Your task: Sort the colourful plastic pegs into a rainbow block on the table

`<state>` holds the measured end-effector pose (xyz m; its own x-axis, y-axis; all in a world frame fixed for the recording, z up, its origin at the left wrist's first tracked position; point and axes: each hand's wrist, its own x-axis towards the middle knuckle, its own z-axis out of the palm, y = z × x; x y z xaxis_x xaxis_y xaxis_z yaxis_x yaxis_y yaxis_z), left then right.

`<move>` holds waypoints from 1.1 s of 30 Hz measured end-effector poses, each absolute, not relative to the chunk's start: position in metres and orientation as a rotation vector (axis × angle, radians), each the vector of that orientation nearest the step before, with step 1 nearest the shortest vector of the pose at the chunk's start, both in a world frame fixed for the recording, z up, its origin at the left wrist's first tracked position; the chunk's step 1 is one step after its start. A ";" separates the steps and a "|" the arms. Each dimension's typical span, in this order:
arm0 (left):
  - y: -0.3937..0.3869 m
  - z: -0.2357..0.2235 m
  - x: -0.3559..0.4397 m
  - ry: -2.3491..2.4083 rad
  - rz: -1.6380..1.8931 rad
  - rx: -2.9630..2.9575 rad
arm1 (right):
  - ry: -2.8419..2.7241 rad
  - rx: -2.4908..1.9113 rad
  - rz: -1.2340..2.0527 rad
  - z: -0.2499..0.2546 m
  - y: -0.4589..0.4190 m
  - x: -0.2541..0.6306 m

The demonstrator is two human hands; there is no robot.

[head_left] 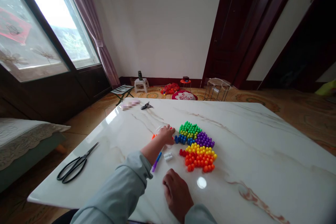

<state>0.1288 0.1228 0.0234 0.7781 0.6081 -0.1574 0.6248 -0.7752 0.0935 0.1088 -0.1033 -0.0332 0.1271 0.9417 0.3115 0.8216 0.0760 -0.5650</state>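
My left hand (166,135) reaches over a clear shallow container (159,128), its fingers bent down and the thumb apart. Orange-red beads (154,136) show beside and behind this hand, which partly hides them. My right hand (176,193) rests curled on the table near me; its fingertips are tucked out of sight. Right of my left hand lies a flat bead figure in colour bands: green beads (190,128), blue beads (181,139), purple beads (205,139), yellow beads (201,148) and orange beads (201,161). A blue-purple pen (156,162) and small white pieces (168,156) lie between my hands.
Black-handled scissors (77,163) lie at the left of the white marble-patterned table (252,140). Dark pliers (146,105) and a blurred item (130,104) sit by the far edge. Beyond are a white stool (141,85), a round stool (217,83) and a folding stool (122,90).
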 end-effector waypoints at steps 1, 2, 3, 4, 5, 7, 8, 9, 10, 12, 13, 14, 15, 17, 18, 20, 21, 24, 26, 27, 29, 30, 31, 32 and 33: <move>0.121 0.021 0.131 1.007 -0.179 2.830 | -1.711 -1.761 0.232 -0.034 -0.103 0.109; 0.119 0.019 0.132 1.029 -0.177 2.831 | -1.711 -1.759 0.227 -0.034 -0.103 0.109; 0.117 0.017 0.132 1.050 -0.172 2.830 | -1.712 -1.756 0.223 -0.034 -0.103 0.109; 0.115 0.015 0.132 1.069 -0.166 2.830 | -1.712 -1.753 0.220 -0.035 -0.103 0.110; 0.114 0.014 0.132 1.085 -0.156 2.831 | -1.713 -1.752 0.216 -0.035 -0.102 0.110; 0.111 0.011 0.131 1.110 -0.132 2.837 | -1.711 -1.760 0.208 -0.035 -0.102 0.110; 0.110 0.010 0.130 1.116 -0.120 2.841 | -1.712 -1.764 0.206 -0.036 -0.102 0.110; 0.109 0.009 0.129 1.119 -0.111 2.845 | -1.713 -1.769 0.203 -0.036 -0.101 0.109; 0.108 0.008 0.129 1.119 -0.104 2.848 | -1.712 -1.773 0.200 -0.036 -0.101 0.109; 0.107 0.006 0.127 1.114 -0.097 2.851 | -1.713 -1.783 0.195 -0.036 -0.102 0.109; 0.107 0.005 0.125 1.113 -0.092 2.850 | -1.713 -1.788 0.193 -0.036 -0.102 0.108; 0.107 0.004 0.124 1.112 -0.085 2.848 | -1.712 -1.791 0.191 -0.035 -0.102 0.108; 0.106 0.003 0.122 1.111 -0.075 2.846 | -1.712 -1.791 0.192 -0.035 -0.102 0.108; 0.105 0.003 0.117 1.103 -0.044 2.843 | -1.713 -1.787 0.192 -0.034 -0.103 0.107; 0.104 0.004 0.115 1.094 -0.027 2.842 | -1.714 -1.784 0.192 -0.033 -0.102 0.107; 0.100 0.007 0.109 1.060 0.001 2.837 | -1.718 -1.779 0.188 -0.033 -0.102 0.107; 0.098 0.009 0.106 1.035 0.012 2.833 | -1.720 -1.777 0.185 -0.033 -0.102 0.107; 0.094 0.018 0.096 0.951 0.042 2.812 | -1.727 -1.773 0.178 -0.036 -0.101 0.108; 0.095 0.024 0.089 0.916 0.067 2.788 | -1.735 -1.777 0.178 -0.037 -0.101 0.108; 0.098 0.027 0.085 0.915 0.084 2.774 | -1.739 -1.780 0.179 -0.038 -0.101 0.108; 0.108 0.032 0.076 0.950 0.126 2.742 | -1.743 -1.783 0.180 -0.038 -0.101 0.108; 0.115 0.034 0.070 0.979 0.145 2.725 | -1.744 -1.782 0.180 -0.038 -0.101 0.108; 0.123 0.036 0.065 1.011 0.156 2.706 | -1.743 -1.781 0.181 -0.037 -0.101 0.108; 0.131 0.036 0.059 1.039 0.155 2.684 | -1.741 -1.780 0.184 -0.037 -0.101 0.108; 0.138 0.036 0.053 1.058 0.142 2.659 | -1.739 -1.782 0.186 -0.036 -0.101 0.108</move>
